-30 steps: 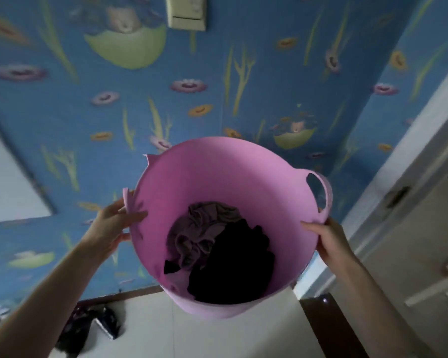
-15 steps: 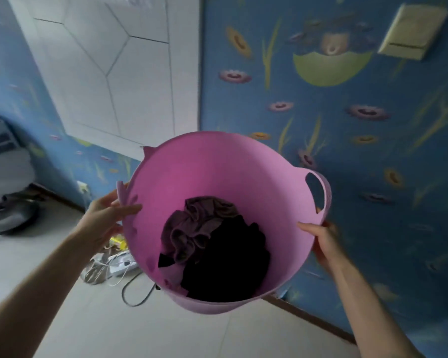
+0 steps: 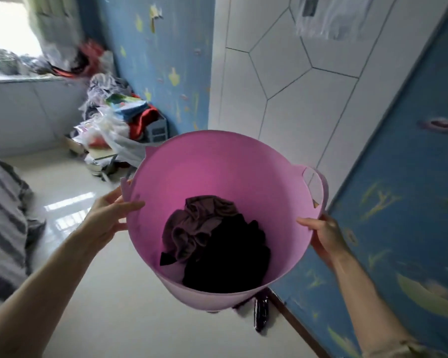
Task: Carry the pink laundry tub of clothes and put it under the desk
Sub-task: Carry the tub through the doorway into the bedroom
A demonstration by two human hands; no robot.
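We see the pink laundry tub point(image 3: 217, 164) held up in the air, clear of the pale floor point(image 3: 109, 293), its mouth tipped toward the camera. The left hand point(image 3: 106, 218) grips the left rim: its thumb lies over the inside wall, the other fingers point(image 3: 114, 198) curl round the outside, closed on the rim. The right hand point(image 3: 323, 233) clasps the right rim just below the loop handle point(image 3: 321, 187), thumb on the inside edge (the remaining fingers are hidden behind the wall, so we cannot tell how they sit). Both forearms reach in from the lower corners.

Inside, at the bottom, lie the clothes point(image 3: 217, 244): a crumpled brownish-purple piece on top of a black one.

Behind the tub stands a white panelled door point(image 3: 295, 86); blue patterned wallpaper point(image 3: 411, 177) runs along the right. A cluttered pile of bags and papers point(image 3: 114, 125) sits on the floor at left, and a striped fabric point(image 3: 3, 215) shows at the left edge. A dark object point(image 3: 260, 313) lies by the skirting under the tub.
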